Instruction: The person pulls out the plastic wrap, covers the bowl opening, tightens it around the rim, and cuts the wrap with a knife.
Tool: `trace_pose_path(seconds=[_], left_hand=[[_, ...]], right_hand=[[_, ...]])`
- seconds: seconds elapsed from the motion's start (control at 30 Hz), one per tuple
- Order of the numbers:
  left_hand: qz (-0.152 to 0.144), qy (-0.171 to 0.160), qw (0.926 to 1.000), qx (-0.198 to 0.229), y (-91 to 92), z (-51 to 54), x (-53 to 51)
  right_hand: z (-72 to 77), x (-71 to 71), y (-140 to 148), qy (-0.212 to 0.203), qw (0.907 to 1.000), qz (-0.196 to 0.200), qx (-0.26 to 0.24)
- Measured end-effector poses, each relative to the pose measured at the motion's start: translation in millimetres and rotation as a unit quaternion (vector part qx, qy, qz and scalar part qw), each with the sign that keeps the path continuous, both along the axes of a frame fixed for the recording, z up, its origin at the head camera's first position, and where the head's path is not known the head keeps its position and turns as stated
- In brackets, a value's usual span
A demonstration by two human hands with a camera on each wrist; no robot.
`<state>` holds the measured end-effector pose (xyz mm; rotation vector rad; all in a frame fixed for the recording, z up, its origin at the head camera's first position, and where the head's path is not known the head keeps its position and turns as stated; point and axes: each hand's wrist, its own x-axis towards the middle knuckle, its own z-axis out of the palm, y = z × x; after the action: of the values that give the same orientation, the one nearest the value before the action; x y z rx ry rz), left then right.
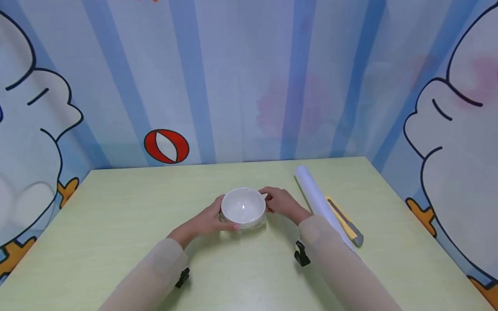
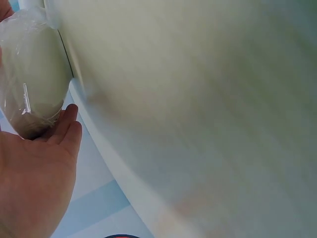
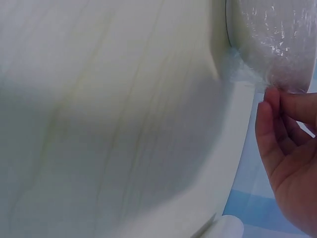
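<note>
A white bowl (image 1: 243, 207) stands upright near the middle of the table, with clear plastic film (image 3: 242, 67) wrapped around its outside. On its left side my left hand (image 1: 206, 220) grips it, thumb along the near side and fingers round the far side. The left wrist view has this hand (image 2: 39, 178) against the wrapped bowl (image 2: 37, 74). At the bowl's right edge, my right hand (image 1: 284, 202) pinches the film between thumb and forefinger. The same pinch of the right hand (image 3: 292, 144) appears close up in the right wrist view.
Right of the bowl lies a white paper roll (image 1: 320, 201), slanting from back to front. A yellow and grey box cutter (image 1: 345, 222) lies along its right side. The pale green table (image 1: 136, 207) meets a striped, printed backdrop (image 1: 241, 86) at the back.
</note>
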<state>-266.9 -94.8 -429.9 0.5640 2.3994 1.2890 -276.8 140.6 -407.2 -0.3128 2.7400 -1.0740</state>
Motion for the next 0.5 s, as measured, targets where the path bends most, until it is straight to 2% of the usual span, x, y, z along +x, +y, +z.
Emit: trace_pose_path(seconds=[0.07, 0.17, 0.27, 0.37, 0.5], left_hand=[[0.001, -0.002, 1.0000, -0.003, 0.2, 1.2, 0.8], [0.006, -0.004, 0.9999, -0.010, -0.1, 3.5, 2.3], [0.008, 0.002, 0.9999, -0.014, -1.3, 3.9, 3.0], [0.004, 0.007, 0.9999, -0.009, -1.6, 4.2, 3.4], [-0.007, 0.010, 0.9999, -0.006, -0.9, 3.3, 2.9]], right_hand=[[0.6, 0.8, 1, 0.018, 0.9990, 0.009, 0.040], [2.8, 3.8, 2, 0.051, 0.9922, 0.011, 0.113], [4.9, 8.2, 2, 0.048, 0.9844, -0.013, 0.169], [5.5, 12.3, 0, 0.029, 0.9831, -0.029, 0.178], [5.0, 16.0, -4, 0.024, 0.9878, -0.006, 0.154]])
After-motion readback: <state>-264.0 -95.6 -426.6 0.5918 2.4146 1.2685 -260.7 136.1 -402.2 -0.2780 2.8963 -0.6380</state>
